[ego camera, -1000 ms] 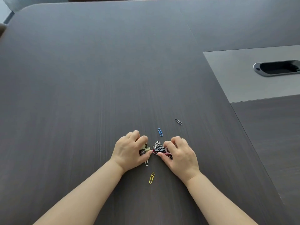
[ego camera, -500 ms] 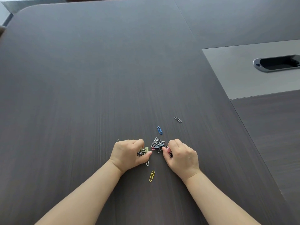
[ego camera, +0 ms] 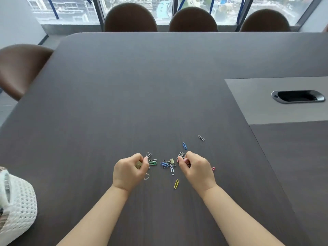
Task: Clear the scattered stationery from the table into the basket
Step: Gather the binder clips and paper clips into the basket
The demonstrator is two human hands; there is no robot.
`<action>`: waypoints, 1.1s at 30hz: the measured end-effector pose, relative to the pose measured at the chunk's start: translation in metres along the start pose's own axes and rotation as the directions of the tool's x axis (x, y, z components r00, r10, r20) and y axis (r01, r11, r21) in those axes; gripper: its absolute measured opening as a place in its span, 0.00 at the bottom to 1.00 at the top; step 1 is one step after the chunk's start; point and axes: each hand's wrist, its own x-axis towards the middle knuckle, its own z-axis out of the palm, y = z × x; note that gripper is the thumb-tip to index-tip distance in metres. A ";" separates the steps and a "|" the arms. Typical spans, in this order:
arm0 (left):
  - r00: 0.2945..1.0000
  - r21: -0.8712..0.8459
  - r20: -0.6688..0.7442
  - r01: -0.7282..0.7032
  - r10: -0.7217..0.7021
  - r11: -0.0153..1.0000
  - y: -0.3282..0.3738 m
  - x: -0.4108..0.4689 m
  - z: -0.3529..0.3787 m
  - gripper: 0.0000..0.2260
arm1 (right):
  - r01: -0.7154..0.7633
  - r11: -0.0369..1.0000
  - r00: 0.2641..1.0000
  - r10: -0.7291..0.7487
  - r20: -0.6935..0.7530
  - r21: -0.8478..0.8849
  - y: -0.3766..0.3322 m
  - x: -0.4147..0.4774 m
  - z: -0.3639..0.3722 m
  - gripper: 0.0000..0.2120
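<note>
Curling fingers [ego camera: 140,156], left hand [ego camera: 130,169] round binder clip [ego camera: 138,164], right hand [ego camera: 197,168] pinching paper clips [ego camera: 180,155]

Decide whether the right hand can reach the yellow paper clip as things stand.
Probably yes: the yellow paper clip lies alone on the table beside the right hand, though that hand holds clips.

Office meeting room. I am at a long dark wood-grain table [ego camera: 159,86]; brown chairs [ego camera: 130,18] line its far edge, a grey panel [ego camera: 255,107] holds a cable hatch [ego camera: 298,96], windows [ego camera: 67,9] overlook city buildings from high up.
</note>
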 end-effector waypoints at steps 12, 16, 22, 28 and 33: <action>0.915 0.278 -0.399 0.061 0.057 0.959 -0.074 -0.062 -0.254 0.21 | 0.094 0.908 0.983 -0.150 0.108 0.409 -0.225 -0.014 0.041 0.19; 0.941 0.353 -0.326 0.213 -0.094 0.911 -0.134 -0.087 -0.311 0.22 | 0.134 0.881 0.960 -0.229 0.161 0.453 -0.302 -0.029 0.084 0.18; 0.931 0.237 0.075 0.332 -0.358 0.913 -0.186 -0.107 -0.336 0.28 | 0.233 0.865 0.917 -0.347 0.196 0.444 -0.377 -0.051 0.135 0.19; 0.957 0.265 0.119 0.227 -0.266 0.937 -0.203 -0.109 -0.355 0.21 | 0.208 0.885 0.914 -0.327 0.239 0.417 -0.400 -0.057 0.160 0.14; 0.986 0.277 -0.053 0.167 -0.158 0.946 -0.196 -0.119 -0.367 0.09 | 0.237 0.883 0.900 -0.357 0.251 0.405 -0.411 -0.056 0.169 0.13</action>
